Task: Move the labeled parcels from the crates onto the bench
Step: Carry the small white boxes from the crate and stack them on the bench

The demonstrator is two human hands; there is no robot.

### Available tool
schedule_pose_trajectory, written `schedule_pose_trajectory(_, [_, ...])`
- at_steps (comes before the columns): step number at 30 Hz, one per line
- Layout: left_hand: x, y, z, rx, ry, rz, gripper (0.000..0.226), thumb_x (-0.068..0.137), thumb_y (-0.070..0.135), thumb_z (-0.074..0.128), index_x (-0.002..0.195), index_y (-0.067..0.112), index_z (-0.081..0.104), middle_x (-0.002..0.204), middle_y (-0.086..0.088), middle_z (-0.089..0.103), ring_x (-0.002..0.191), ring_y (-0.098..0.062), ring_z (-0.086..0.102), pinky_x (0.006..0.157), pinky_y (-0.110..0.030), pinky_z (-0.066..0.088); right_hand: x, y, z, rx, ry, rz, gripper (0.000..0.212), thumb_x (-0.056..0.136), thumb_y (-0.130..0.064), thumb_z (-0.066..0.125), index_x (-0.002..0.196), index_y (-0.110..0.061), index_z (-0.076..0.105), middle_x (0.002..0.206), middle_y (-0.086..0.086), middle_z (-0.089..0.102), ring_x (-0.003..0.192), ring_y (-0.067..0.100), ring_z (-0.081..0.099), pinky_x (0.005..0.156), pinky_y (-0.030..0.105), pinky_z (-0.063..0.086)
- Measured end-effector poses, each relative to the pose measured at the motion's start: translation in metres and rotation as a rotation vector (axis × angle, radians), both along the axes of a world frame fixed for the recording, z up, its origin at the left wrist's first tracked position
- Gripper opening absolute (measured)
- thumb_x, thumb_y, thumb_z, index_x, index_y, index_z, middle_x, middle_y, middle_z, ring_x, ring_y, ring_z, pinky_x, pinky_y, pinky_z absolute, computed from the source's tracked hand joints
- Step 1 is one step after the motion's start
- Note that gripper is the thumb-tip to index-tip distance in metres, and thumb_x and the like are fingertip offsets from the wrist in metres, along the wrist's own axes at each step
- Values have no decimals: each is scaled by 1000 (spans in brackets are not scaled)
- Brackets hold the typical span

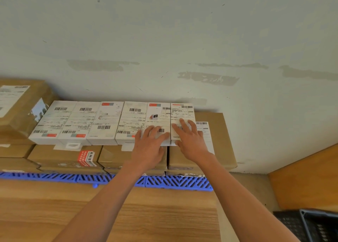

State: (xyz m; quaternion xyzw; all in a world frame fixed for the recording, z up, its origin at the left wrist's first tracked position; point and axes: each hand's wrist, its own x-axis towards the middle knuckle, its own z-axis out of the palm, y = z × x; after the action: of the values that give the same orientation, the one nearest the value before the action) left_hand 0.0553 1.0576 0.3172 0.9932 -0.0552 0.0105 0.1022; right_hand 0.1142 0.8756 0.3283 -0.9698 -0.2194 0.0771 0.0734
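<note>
Several white labeled parcels (102, 121) lie side by side in a row on top of brown cartons (64, 157). The cartons stand on a blue plastic grid (175, 182) on the wooden bench (91, 214). My left hand (150, 146) rests flat with straight fingers on the second white parcel from the right (157, 113). My right hand (190, 137) lies flat on the rightmost white parcel (181, 112). Neither hand curls around anything.
A large brown carton with a label (20, 104) stands at the far left. Another labeled carton (219, 135) sits under the row's right end. A dark plastic crate (311, 223) is at the bottom right, beside a wooden panel (307, 177). A pale wall rises behind.
</note>
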Motion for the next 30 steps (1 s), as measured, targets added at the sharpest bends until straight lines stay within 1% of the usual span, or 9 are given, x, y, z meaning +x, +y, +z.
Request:
schedule_pose_trajectory(4, [-1,-2,0,7,1,13,59,93,28,64,148,41,43,161,-1,31,151,-28,19,121,-61,14,-2,0,-5,-42,-35,24,69,102,-33,54,158,-32,13,168,3,0,152,35,2,110,62,33])
schedule_pose_trajectory(7, [2,1,2,16,10,11,58,92,29,64,146,42,45,160,1,32,149,-27,21,119,-60,19,-2,-5,-6,-18,-25,48,71,102,-36,53,159,-31,10,169,3,-3,153,34,-2,112,64,28])
schedule_pose_trajectory(12, [9,1,13,19,46,-13,49,95,35,59,143,36,50,155,0,38,144,-27,27,113,-61,28,-17,-8,2,98,-35,-21,67,102,-34,53,159,-31,18,169,4,-1,155,28,-9,119,60,17])
schedule_pose_trajectory(14, [9,0,15,31,41,-27,45,97,38,58,141,32,52,152,-1,41,141,-28,31,111,-60,30,-27,-10,6,130,-63,-93,63,103,-34,51,158,-32,21,169,4,4,155,27,-4,119,58,20])
schedule_pose_trajectory(19, [6,-1,21,-9,15,-129,41,101,36,50,140,26,54,143,2,50,131,-25,42,102,-48,38,-59,-31,18,233,-38,-276,51,102,-31,53,152,-28,41,162,4,32,148,26,30,116,50,33])
schedule_pose_trajectory(22, [5,-16,30,-49,13,-220,42,103,37,48,143,25,53,144,2,52,131,-24,44,102,-47,40,-85,-53,27,244,-32,-408,47,102,-32,54,148,-28,48,155,0,44,140,23,44,110,45,41])
schedule_pose_trajectory(24, [2,-35,37,-71,7,-287,43,103,38,48,144,25,53,145,2,52,131,-24,45,103,-48,40,-105,-72,35,231,-51,-470,46,102,-31,54,147,-27,49,154,1,46,140,23,43,109,44,40])
schedule_pose_trajectory(27, [-5,-79,47,-73,7,-401,43,103,40,46,144,26,52,147,2,51,134,-23,44,103,-48,41,-141,-109,47,233,-83,-573,45,103,-29,52,147,-27,50,158,1,40,145,23,36,114,47,37])
schedule_pose_trajectory(30, [-21,-139,56,-72,12,-534,44,103,39,45,144,25,52,147,1,51,134,-23,44,103,-47,41,-184,-153,57,249,-109,-702,46,103,-30,52,148,-28,48,158,-1,41,143,22,39,113,44,38])
